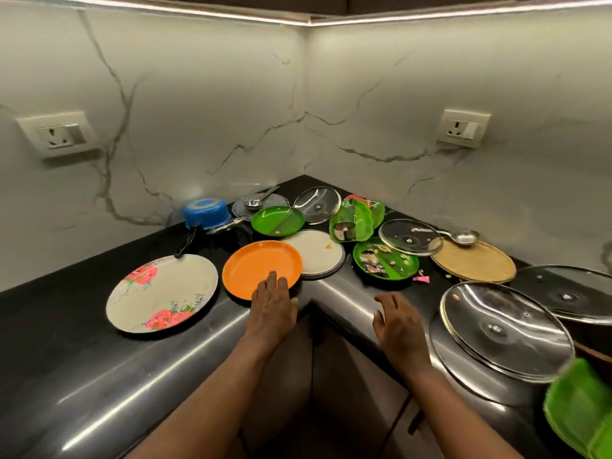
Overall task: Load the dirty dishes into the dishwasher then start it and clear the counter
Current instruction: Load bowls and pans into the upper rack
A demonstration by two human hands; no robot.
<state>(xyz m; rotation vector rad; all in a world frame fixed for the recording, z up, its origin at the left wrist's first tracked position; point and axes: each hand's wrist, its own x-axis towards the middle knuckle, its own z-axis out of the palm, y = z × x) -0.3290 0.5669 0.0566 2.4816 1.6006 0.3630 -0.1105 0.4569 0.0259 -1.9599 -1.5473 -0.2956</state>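
The orange plate (261, 268) sat near the middle of the frame, at the front edge of the black counter (66, 326). The left hand (273, 304) lay on its near rim with fingers out flat, gripping nothing. The right hand (399, 321) hung just right of it, loose and empty. A flower plate (162, 293) lay left. A steel plate (319, 251) peeked out behind. A glass lid (505, 329) lay at lower right.

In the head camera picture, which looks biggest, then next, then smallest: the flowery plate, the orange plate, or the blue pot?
1. Flowery plate, the biggest.
2. Orange plate, which the left hand touches at its near edge.
3. Blue pot, upside down, the smallest.

The pot sits farther from the camera, so it may look smaller than it really is.
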